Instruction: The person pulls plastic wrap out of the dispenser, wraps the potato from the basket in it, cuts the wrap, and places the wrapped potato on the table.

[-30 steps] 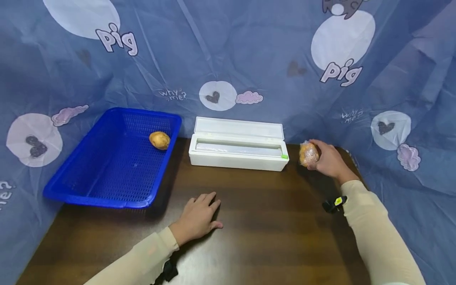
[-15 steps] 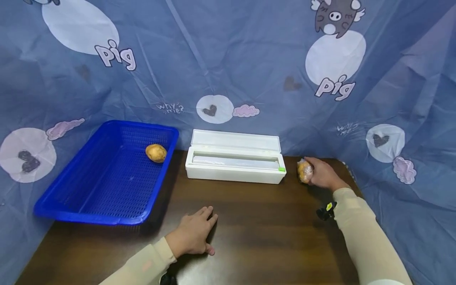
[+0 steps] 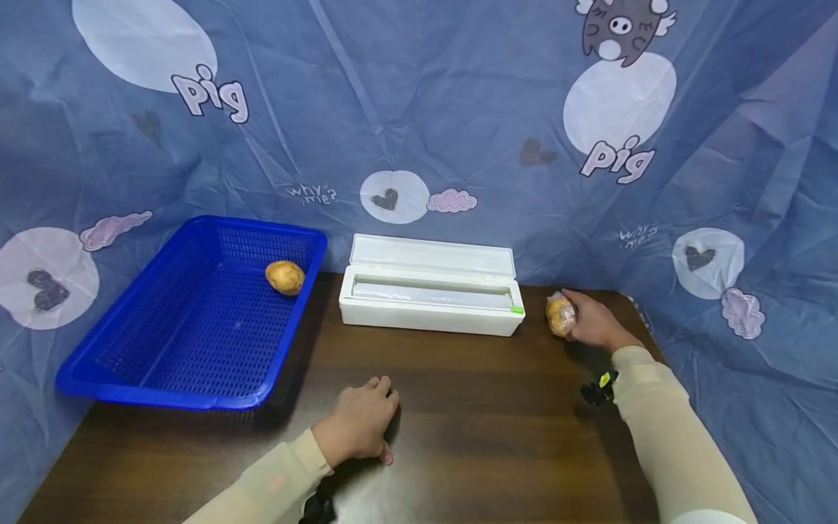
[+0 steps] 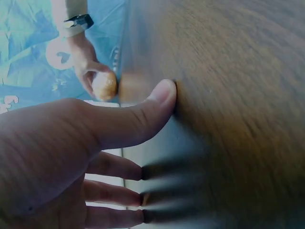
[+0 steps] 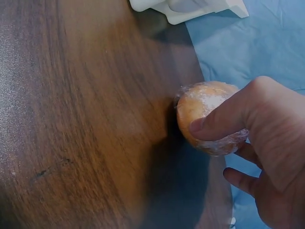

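At the back right of the table, my right hand grips a potato wrapped in clear cling film. In the right wrist view the thumb lies across the wrapped potato, with fingers behind it partly hidden. My left hand rests near the front middle of the table, its fingertips touching the wood and nothing held. The left wrist view shows its thumb spread apart from the fingers. Between and beyond the hands stands a white cling film dispenser, lid raised, with the film roll inside and a green cutter piece at its right end.
A blue plastic basket stands at the left, with one unwrapped potato against its right wall. The brown wooden table ends at a blue printed cloth hanging behind and to the right.
The right hand has turned slightly round the wrapped potato and lowered it at the back right. The left fingers have drawn in a little. The head view has tilted.
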Demonstrator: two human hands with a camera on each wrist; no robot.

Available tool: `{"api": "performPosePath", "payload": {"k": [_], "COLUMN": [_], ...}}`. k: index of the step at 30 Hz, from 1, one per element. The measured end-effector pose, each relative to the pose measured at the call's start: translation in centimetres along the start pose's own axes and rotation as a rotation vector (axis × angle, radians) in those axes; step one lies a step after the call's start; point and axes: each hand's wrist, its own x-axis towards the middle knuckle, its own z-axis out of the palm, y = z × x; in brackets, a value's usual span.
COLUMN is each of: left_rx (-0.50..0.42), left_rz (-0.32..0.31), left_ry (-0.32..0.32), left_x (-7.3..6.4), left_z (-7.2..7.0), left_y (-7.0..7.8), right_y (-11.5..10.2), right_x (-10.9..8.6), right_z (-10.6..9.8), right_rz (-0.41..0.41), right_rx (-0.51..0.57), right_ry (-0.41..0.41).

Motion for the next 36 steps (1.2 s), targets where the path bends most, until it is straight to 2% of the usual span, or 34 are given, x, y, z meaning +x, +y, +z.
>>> {"api": "performPosePath", "payload": {"k": [4, 8, 13, 17, 21, 24, 27, 31, 36], "left_rx": [-0.035, -0.052, -0.045, -0.040, -0.036, -0.036, -0.036, -0.024, -0.027], "left_rz": [-0.015, -0.015, -0.005, -0.010, -0.024, -0.027, -0.025, -0.020, -0.035], "left_ry": [0.011, 0.038, 0.070, 0.064, 0.035, 0.022, 0.022, 0.022, -0.003], "left_x": [-0.1, -0.1, 0.2, 0.2, 0.2, 0.2, 0.2, 0.1, -0.1], "left_z": [0.1, 0.2, 0.1, 0.1, 0.0, 0.1, 0.2, 0.2, 0.2], "left_y": [0.0, -0.1, -0.1, -0.1, 0.0, 0.1, 0.2, 0.1, 0.1], "right_y": [0.3, 0.3, -0.1, -1.3, -3.3, -5.2, -7.3, -9.7, -10.7], "right_x": [0.2, 0.4, 0.3, 0.1, 0.0, 0.0, 0.2, 1.1, 1.7], "right_z": [0.3, 0.3, -0.3, -0.9, -0.9, -0.4, 0.1, 0.5, 0.6], "right_rz": [-0.017, -0.009, 0.079, 0.100, -0.021, -0.103, -0.155, -0.220, -0.236], "right_rx": [-0.011, -0.013, -0.040, -0.085, -0.063, -0.027, -0.007, -0.054, -0.150], "right_ry": [0.024, 0.011, -0.009, 0.082, 0.202, 0.237, 0.239, 0.209, 0.186]}}
